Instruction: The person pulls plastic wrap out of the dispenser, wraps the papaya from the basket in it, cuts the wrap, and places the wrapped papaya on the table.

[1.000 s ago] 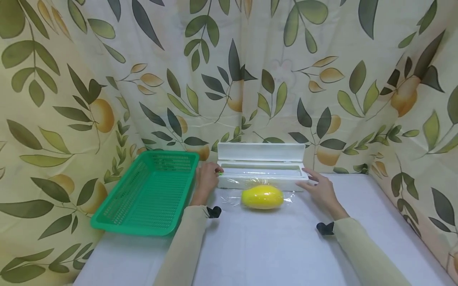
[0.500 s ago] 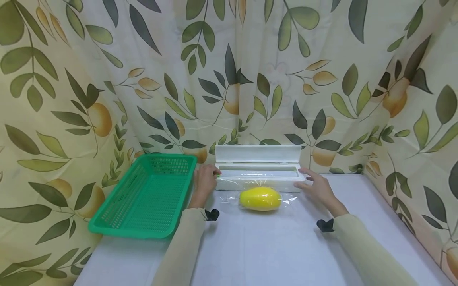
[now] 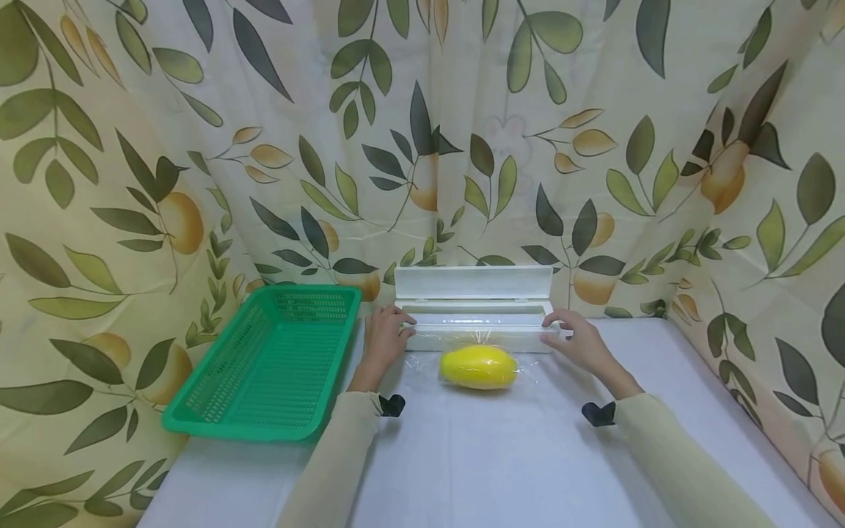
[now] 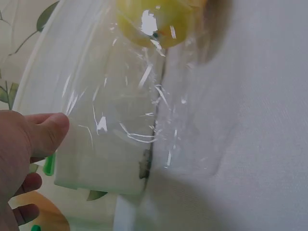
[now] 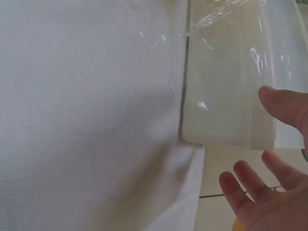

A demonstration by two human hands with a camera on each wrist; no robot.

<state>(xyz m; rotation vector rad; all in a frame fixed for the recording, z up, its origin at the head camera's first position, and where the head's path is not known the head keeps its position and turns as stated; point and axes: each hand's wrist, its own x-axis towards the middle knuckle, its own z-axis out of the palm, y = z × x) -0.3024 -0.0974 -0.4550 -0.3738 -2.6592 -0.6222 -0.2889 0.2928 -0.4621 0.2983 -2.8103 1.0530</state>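
A long white cling film box (image 3: 475,341) stands with its lid (image 3: 474,282) raised at the back. Clear cling film (image 4: 144,96) hangs over its front wall and spreads across a yellow oval fruit (image 3: 478,367) lying before it. My left hand (image 3: 384,337) holds the box's left end, thumb on the upper front edge; a small green piece (image 4: 49,165) shows beside the fingers in the left wrist view. At the right end, my right hand (image 3: 577,341) grips the box with its thumb (image 5: 284,103) on the edge, the other fingers spread past the end.
A green plastic basket (image 3: 337,367) stands left of the left forearm. White cloth (image 3: 488,455) covers the table. Close behind the box and at both sides hangs a leaf-patterned curtain (image 3: 462,132).
The left fingers have shifted slightly right along the box's front edge, and the green piece no longer shows in the head view. The right hand stays at its end; the view has shifted slightly.
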